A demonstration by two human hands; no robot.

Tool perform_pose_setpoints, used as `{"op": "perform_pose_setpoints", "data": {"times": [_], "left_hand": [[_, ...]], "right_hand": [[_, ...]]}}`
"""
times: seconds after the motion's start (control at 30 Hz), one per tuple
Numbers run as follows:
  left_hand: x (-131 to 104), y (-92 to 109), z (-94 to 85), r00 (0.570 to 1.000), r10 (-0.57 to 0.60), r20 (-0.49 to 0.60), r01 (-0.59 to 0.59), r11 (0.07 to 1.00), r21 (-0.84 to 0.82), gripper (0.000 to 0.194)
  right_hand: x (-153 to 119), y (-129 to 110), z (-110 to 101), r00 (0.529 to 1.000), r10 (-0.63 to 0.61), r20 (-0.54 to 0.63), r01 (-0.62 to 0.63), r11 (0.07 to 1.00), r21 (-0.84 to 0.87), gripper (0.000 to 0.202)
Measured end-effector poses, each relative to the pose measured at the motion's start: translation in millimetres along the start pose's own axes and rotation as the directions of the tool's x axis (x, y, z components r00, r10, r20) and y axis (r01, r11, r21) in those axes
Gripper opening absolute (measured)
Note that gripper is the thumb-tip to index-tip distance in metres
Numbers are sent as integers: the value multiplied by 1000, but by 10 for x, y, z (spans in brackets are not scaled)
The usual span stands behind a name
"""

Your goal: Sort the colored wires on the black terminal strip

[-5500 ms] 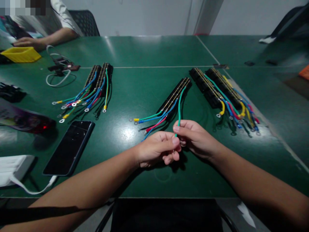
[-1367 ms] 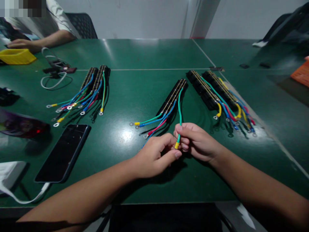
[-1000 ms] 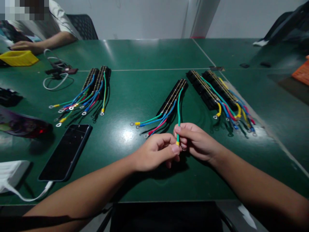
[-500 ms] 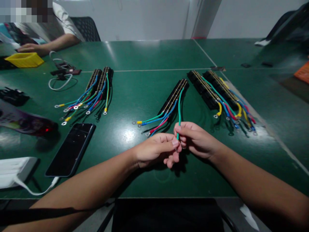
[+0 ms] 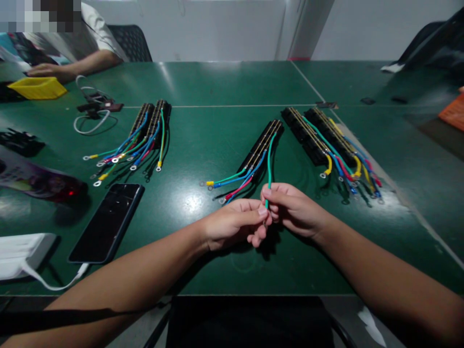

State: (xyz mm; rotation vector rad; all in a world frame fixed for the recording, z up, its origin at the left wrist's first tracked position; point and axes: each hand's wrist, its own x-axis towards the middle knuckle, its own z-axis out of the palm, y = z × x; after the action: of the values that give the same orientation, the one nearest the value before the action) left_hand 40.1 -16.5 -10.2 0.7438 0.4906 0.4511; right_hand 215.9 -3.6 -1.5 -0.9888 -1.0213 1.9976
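Observation:
A black terminal strip (image 5: pixel 260 145) lies in the middle of the green table (image 5: pixel 210 135), with green, blue and red wires coming off it. One green wire (image 5: pixel 269 166) runs from its upper end down to my hands. My right hand (image 5: pixel 295 208) pinches this wire between thumb and forefinger. Just below and to the left, my left hand (image 5: pixel 237 222) is closed on the wire's lower end, its thumb pressed to the fingers. The tip of that end is mostly hidden by my fingers. The strip's other wires end in ring lugs to the left of my hands.
Two wired strips (image 5: pixel 154 121) lie at left, two more (image 5: pixel 319 133) at right. Nearer are a phone (image 5: pixel 107 224), a white power bank (image 5: pixel 25 253) and a bottle (image 5: pixel 36 176). A yellow bin (image 5: pixel 38 88) and a person's arm (image 5: pixel 87 63) are at back left.
The fingers of my left hand have shifted very slightly upward. Both hands keep the green wire in the same place; the view has tilted a little.

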Motion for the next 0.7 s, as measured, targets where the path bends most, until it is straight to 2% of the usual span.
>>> {"op": "perform_pose_setpoints", "data": {"times": [0.23,0.5,0.7], "left_hand": [[-4,10,14,1000,26,-15,-26,1000,-10,27],[5,3,22,999,22,-31,-22,1000,5,29],[0,0,29,999,20,-39,-20,1000,1,28]], "right_hand": [[-1,2,-2,999,-9,-34,9,1000,5,35],[8,-9,6,1000,-16,13,16,1000,-25,34],[5,2,1,999,-21,-25,21,1000,-11,33]]}}
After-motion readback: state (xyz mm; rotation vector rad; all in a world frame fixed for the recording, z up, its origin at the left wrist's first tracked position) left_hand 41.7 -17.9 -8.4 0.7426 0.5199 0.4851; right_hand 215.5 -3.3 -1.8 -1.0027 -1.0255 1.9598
